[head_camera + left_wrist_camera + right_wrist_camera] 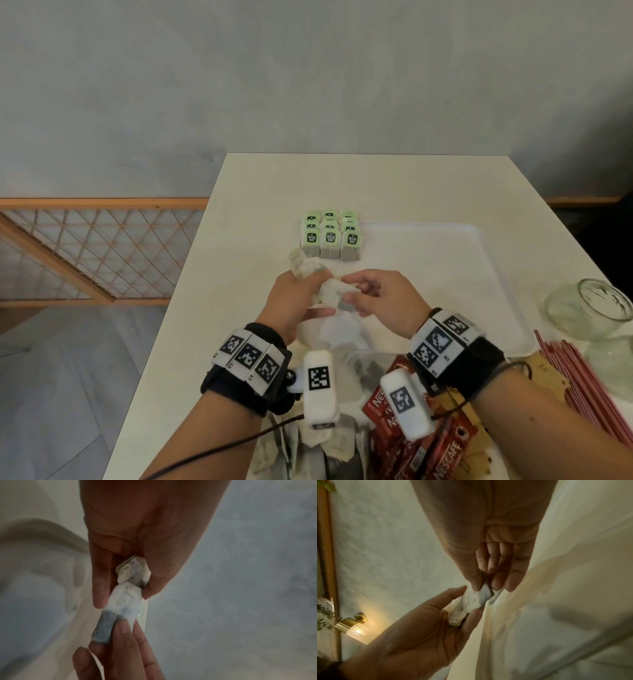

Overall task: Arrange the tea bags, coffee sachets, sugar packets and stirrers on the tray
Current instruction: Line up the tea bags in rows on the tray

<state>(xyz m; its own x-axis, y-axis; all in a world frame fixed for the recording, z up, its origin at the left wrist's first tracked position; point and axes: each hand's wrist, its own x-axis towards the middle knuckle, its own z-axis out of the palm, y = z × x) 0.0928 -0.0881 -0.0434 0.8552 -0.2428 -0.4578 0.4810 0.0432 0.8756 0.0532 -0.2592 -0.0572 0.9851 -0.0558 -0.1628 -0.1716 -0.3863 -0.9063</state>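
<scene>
My left hand (294,301) grips bunch of soft papery tea bags (306,267); right hand (380,301) pinches one flat bag (337,296) above smooth white tray (479,274).

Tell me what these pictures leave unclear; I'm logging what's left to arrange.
- Head view: loose tea bags uncountable, covered by wrist cameras.
- Head view: coffee sachets and stirrers cut by the frame edge.
- Left hand: number of tea bags in its grip unclear, fingers cover them.
- Wrist views: tray blurred.

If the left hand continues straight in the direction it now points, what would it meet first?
Probably the block of green-tagged tea bags at the tray's far left corner. The left hand, gripping a bunch of tea bags, points there; height above them is unclear.
</scene>
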